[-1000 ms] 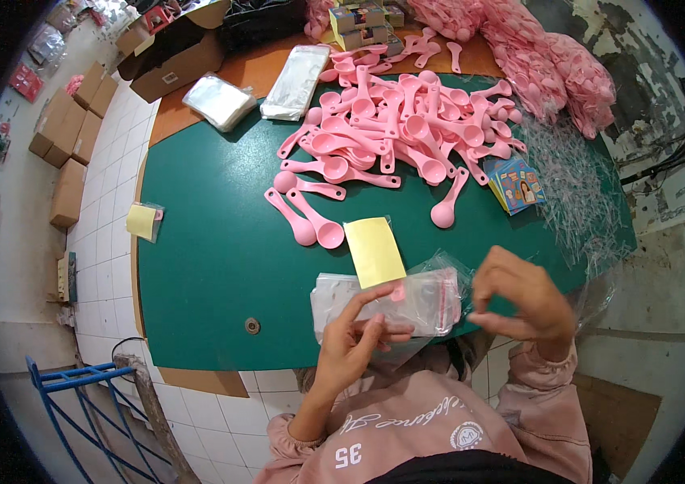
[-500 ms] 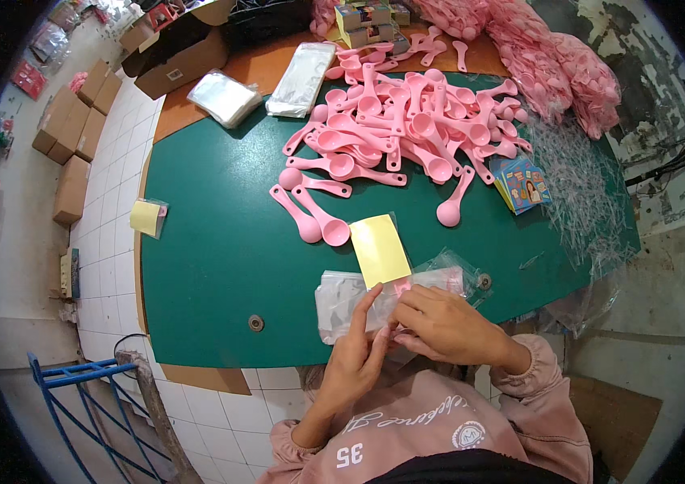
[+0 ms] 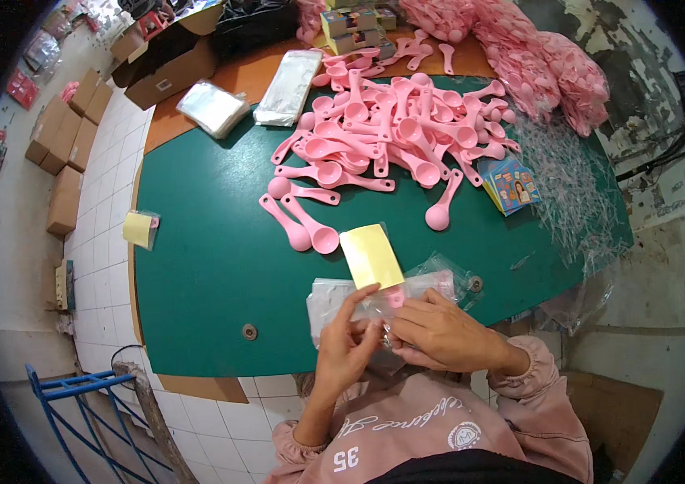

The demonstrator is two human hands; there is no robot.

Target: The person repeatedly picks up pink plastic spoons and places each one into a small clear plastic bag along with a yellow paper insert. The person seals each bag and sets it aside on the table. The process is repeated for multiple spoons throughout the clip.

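Head-worn fisheye view, steeply downward

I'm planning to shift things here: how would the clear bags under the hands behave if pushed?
The clear bags look thin and see-through, so probably floppy and light. Their glossy, layered surfaces suggest they might slip over one another.

The tabletop (image 3: 205,270) comes through to me solid dark green, the scoops (image 3: 409,129) plain pink, the card (image 3: 371,256) plain pale yellow, the bags (image 3: 326,298) clear and colourless; I make out blue picture cards (image 3: 512,187) with multicoloured patterning, a dusty-pink sweatshirt (image 3: 411,415) with white print, a blue metal frame (image 3: 76,385) and white tiles (image 3: 220,419) gridded in grey
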